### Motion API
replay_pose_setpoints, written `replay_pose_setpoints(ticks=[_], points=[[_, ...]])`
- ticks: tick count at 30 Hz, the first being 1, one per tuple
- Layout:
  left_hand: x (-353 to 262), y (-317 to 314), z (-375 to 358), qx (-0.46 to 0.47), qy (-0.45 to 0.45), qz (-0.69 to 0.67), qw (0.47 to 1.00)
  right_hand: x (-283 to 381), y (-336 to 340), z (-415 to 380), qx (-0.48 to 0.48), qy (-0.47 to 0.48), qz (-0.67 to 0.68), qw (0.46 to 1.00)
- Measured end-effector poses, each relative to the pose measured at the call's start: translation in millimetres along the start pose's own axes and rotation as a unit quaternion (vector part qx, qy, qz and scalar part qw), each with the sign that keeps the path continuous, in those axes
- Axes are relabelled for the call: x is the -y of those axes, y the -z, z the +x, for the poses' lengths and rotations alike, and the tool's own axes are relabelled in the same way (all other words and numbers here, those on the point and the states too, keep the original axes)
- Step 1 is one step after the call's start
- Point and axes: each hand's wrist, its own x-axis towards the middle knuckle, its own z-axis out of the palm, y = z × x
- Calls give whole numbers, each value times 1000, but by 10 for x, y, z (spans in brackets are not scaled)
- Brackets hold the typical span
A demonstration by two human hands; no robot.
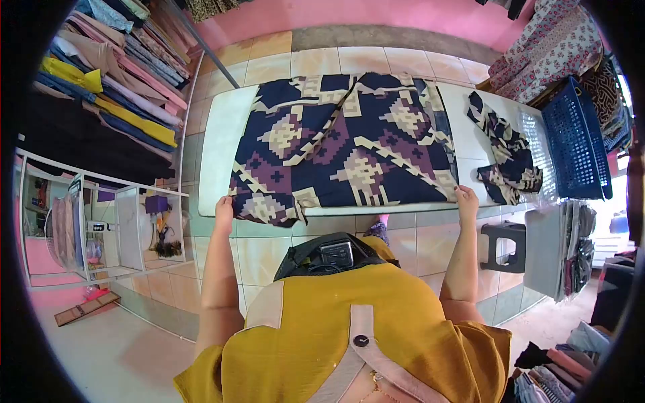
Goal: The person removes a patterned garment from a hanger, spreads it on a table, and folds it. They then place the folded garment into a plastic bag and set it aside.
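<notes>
A patterned cloth (342, 151) in navy, purple and cream lies spread over a long white table (225, 127), with a diagonal fold near its middle. My left hand (224, 206) pinches its near left corner at the table's front edge. At the near right corner, my right hand (466, 197) is closed on the cloth's edge. Part of the near edge hangs a little past the table, bunched close to my left hand. To the right of the cloth lies a smaller crumpled piece (510, 161) in the same pattern, apart from both hands.
A blue plastic basket (576, 141) stands at the table's right end beside clear plastic packaging (537, 154). Below it are a dark stool (504, 245) and packed goods (568, 248). Clothes (114, 80) hang on the left above white shelving (127, 218). A metal pole (208, 50) rises behind the table.
</notes>
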Motion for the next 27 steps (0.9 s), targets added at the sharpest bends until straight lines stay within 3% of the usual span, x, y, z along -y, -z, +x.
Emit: replay_pose_setpoints(ticks=[1, 3, 5, 7, 9, 10, 14, 19, 22, 24, 25, 26, 27], points=[[8, -42, -48, -23, -28, 15, 999, 29, 16, -48, -29, 0, -35, 999], [-310, -107, -430, -24, 8, 5, 1000, -194, 85, 23, -34, 3, -95, 995], [-319, -85, -400, 16, 74, 5, 997, -163, 172, 16, 19, -60, 3, 998], [-246, -46, -353, 69, 51, -7, 996, -136, 220, 27, 27, -78, 18, 996], [-256, -44, -387, 82, 61, -105, 989, -37, 213, 22, 41, -92, 35, 994], [-347, -67, -485, 87, 85, -191, 974, 106, 191, -4, 40, -94, -57, 993], [-249, -63, -334, 70, 114, -183, 974, 387, 2, 149, 66, -75, -283, 954], [-452, -71, -429, 93, 126, -162, 974, 754, -307, 243, 0, -37, -301, 953], [-454, -59, -371, 103, 129, -150, 975, 593, -396, 542, 48, -50, -266, 961], [-384, 12, -283, 104, 126, -149, 975, 385, -354, 704, 82, -52, -11, 995], [-382, 30, -299, 100, 129, -148, 975, 608, -163, 569, 91, -90, 85, 988], [-399, 34, -336, 99, 126, -133, 978, 853, 67, 359, 102, -67, 142, 982], [-416, 22, -383, 99, 123, -118, 980, 470, 183, 523, 81, -1, 185, 979]])
